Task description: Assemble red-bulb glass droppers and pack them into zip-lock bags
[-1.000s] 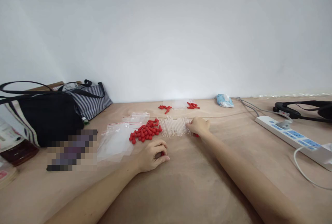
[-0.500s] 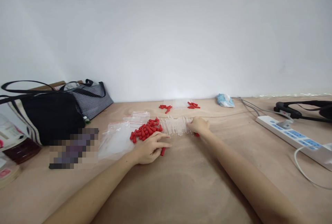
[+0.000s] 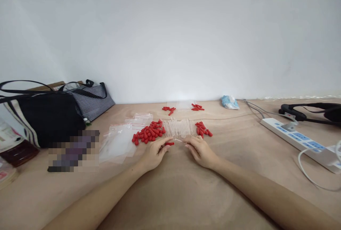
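My left hand (image 3: 153,151) has its fingertips closed on a red rubber dropper bulb (image 3: 169,144), which lies sideways and points right. Facing it, my right hand (image 3: 200,149) pinches a thin clear tube (image 3: 178,140) whose free end points left towards the bulb. A small gap separates tube and bulb. Just beyond both hands lies a row of similar clear tubes (image 3: 179,127). A large heap of red bulbs (image 3: 150,132) sits to the left of that row, and a smaller heap of red bulbs (image 3: 203,129) to its right.
Clear zip bags (image 3: 117,141) lie left of the heap. By the wall are another tube row (image 3: 183,106) and two small bulb groups. Bags (image 3: 50,118) and a blurred-out object (image 3: 74,150) stand left; a power strip (image 3: 298,139), blue-white mask (image 3: 229,102) and black headgear (image 3: 295,112) are right.
My right hand has come from the row's right end towards the middle, now with a tube in its fingertips. The red bulb at my left hand has turned sideways and is pinched.
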Demonstrator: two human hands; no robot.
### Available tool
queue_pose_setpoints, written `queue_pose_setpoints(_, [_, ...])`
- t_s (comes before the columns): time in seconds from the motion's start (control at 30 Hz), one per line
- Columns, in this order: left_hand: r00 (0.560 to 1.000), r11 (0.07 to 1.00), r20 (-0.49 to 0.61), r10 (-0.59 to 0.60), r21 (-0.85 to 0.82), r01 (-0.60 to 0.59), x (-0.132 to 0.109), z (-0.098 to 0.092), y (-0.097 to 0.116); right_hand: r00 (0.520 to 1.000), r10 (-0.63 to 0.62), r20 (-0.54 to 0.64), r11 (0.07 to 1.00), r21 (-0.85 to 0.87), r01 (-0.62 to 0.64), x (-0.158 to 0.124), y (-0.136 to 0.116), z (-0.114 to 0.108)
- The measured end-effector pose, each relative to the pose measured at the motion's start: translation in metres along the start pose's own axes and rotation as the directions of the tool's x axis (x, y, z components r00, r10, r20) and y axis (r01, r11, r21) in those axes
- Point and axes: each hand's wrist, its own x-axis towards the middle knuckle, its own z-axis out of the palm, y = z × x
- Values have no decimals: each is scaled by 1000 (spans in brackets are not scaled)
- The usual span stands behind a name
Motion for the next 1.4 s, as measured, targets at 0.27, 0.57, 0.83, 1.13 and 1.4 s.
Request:
queue_pose_setpoints(0.27, [998,998,-12,54,27,-53,0,-2,0,998,7,59,1000,6,-8,0,-5,2])
queue_pose_setpoints(0.57, [998,999,-47,45,6,-45,1,3,4,998,39,56,999,28,-40,0,-8,4])
queue_pose_setpoints(0.83, [984,982,-21,174,71,-173,-3,3,10,986,-41,161,999,33,36,1,-8,-3])
queue_pose_setpoints(1.13, [956,946,70,286,138,-294,-7,4,13,964,-210,161,945,-220,242,3,-7,-8])
queue_pose_setpoints(1.4, [949,938,106,298,154,-312,-7,5,15,967,-152,202,973,-140,182,2,-10,-4])
